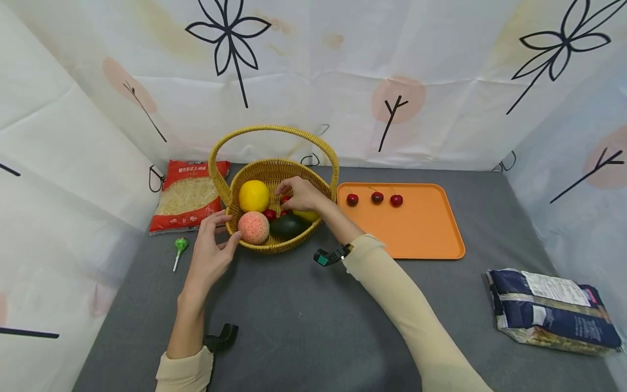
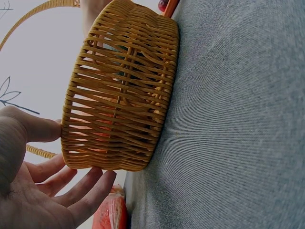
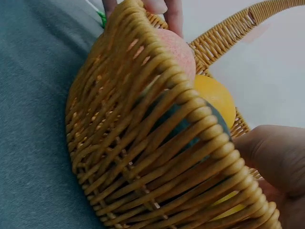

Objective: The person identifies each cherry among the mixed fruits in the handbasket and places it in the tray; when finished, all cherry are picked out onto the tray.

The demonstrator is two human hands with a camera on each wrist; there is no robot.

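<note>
A yellow wicker basket (image 1: pixel 279 249) with a tall handle stands at the back. It contains a yellow round fruit (image 1: pixel 253 196), a pink speckled peach-like ball (image 1: pixel 253 227), a dark green avocado (image 1: pixel 288 226), a partly covered yellow fruit (image 1: pixel 307 215) and several cherries (image 1: pixel 269 214). My left hand (image 1: pixel 211 251) holds the basket's left side, thumb at the rim and fingers around the outside. Inside the basket, my right hand (image 1: pixel 302 195) reaches down from the right, thumb and fingers about a cherry (image 1: pixel 286 200); whether they pinch it is unclear. The right wrist view hides those fingertips behind the rim.
Right of the basket lies an orange tray (image 1: pixel 406 234) bearing three cherries (image 1: pixel 376 197). A red pasta bag (image 1: pixel 188 193) and a green lollipop (image 1: pixel 180 245) lie to the left. A dark blue bag (image 1: pixel 553 310) rests at the far right. Patterned cloth borders the grey table.
</note>
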